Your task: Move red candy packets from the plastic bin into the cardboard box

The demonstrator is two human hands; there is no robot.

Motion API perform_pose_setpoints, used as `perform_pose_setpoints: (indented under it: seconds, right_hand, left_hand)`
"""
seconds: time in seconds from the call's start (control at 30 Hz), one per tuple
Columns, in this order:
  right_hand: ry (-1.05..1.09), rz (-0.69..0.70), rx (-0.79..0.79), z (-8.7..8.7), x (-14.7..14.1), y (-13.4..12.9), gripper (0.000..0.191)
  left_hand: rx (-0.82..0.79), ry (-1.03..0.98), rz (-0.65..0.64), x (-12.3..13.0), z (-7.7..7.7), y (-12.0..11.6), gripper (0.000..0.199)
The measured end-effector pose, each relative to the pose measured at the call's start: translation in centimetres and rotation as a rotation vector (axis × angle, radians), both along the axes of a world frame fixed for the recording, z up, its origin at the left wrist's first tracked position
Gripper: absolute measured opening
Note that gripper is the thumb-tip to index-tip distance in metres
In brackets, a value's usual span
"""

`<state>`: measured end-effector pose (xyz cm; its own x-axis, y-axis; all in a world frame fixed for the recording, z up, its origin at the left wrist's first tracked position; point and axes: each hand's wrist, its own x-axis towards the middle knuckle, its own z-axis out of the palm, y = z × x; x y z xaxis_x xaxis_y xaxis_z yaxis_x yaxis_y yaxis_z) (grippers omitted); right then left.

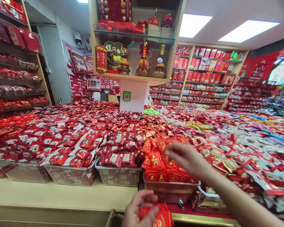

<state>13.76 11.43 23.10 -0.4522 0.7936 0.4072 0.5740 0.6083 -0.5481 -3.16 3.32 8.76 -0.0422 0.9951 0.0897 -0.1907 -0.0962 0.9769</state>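
Observation:
My left hand [140, 209], at the bottom centre, is closed round red packets [162, 216] with gold print. Above and to its right, my right hand [183, 156] hovers over the bright red packets [156, 160] heaped in a clear bin [170, 190]. Its fingers are bent and blurred, and whether anything is between them cannot be made out. Dark red packets [115, 159] fill the bin just left of that one.
More bins of red and white packets [81, 153] line the counter [61, 195]. A wooden display cabinet [134, 77] stands over the heap on a white post [133, 105] with a QR code. Stocked shelves [205, 83] run along the back. A cardboard box edge [112, 217] shows below.

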Motion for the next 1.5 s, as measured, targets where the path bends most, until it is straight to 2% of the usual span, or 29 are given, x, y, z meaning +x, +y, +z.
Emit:
perform_pose_setpoints:
  seconds: [0.07, 0.17, 0.23, 0.33, 0.43, 0.6, 0.8, 0.9, 0.97, 1.03, 1.13, 1.2, 1.23, 1.3, 1.37, 1.43, 1.5]
  right_hand:
    - [0.082, 0.065, -0.085, -3.0, -0.2, -4.1, 0.025]
    - [0.298, 0.082, -0.16, -7.1, -0.4, -6.8, 0.046]
    - [0.495, 0.056, -0.226, -9.0, -0.2, -6.7, 0.044]
    - [0.74, 0.038, -0.347, -11.0, 0.3, -6.0, 0.043]
    - [0.816, 0.014, -0.381, -12.1, 0.7, -5.8, 0.044]
    - [0.84, -0.036, -0.474, -12.2, 1.2, -5.9, 0.037]
    - [0.956, -0.069, -0.475, -11.8, 1.5, -5.4, 0.027]
    - [0.943, -0.053, -0.452, -11.9, 1.8, -5.4, 0.024]
    - [0.899, 0.027, -0.406, -11.8, 2.1, -5.5, 0.026]
    - [0.811, 0.164, -0.358, -11.3, 2.6, -5.8, 0.036]
    - [0.717, 0.34, -0.372, -10.6, 3.2, -6.2, 0.053]
    - [0.717, 0.333, -0.386, -10.3, 3.3, -6.4, 0.052]
    - [0.72, 0.292, -0.38, -10.2, 3.3, -6.5, 0.049]
    - [0.72, 0.174, -0.335, -10.4, 3.0, -6.5, 0.038]
    - [0.721, 0.082, -0.302, -10.8, 2.7, -6.5, 0.032]
    - [0.74, 0.065, -0.322, -11.0, 2.5, -6.5, 0.029]
    - [0.764, 0.115, -0.39, -11.0, 2.4, -6.7, 0.029]
  left_hand:
    - [0.094, 0.02, 0.08, 0.6, 2.2, 0.4, 0.036]
    - [0.243, 0.065, 0.047, 2.1, 4.2, 1.3, 0.028]
    - [0.291, 0.022, 0.0, 3.2, 4.2, 1.7, 0.028]
    - [0.299, -0.09, -0.135, 3.9, 3.2, 1.7, 0.031]
    - [0.303, -0.117, -0.195, 3.6, 2.4, 1.4, 0.039]
    - [0.29, -0.098, -0.048, 3.0, 2.2, 1.5, 0.043]
    - [0.195, -0.082, -0.224, 2.8, 1.9, 1.5, 0.042]
    - [0.201, -0.092, -0.184, 2.8, 2.1, 1.5, 0.035]
    - [0.162, -0.13, -0.155, 3.0, 2.5, 1.4, 0.034]
    - [0.056, -0.231, -0.173, 3.2, 2.9, 1.1, 0.033]
    - [-0.208, -0.425, -0.243, 3.6, 3.5, 0.4, 0.028]
    - [-0.347, -0.502, -0.276, 3.8, 3.7, 0.0, 0.025]
    - [-0.366, -0.511, -0.293, 3.9, 3.7, -0.1, 0.025]
    - [-0.273, -0.467, -0.354, 4.0, 3.5, -0.2, 0.032]
    - [-0.097, -0.342, -0.426, 4.1, 3.2, 0.0, 0.042]
    - [0.038, -0.19, -0.453, 4.0, 2.8, 0.3, 0.044]
    - [0.092, -0.085, -0.415, 3.9, 2.6, 0.6, 0.034]
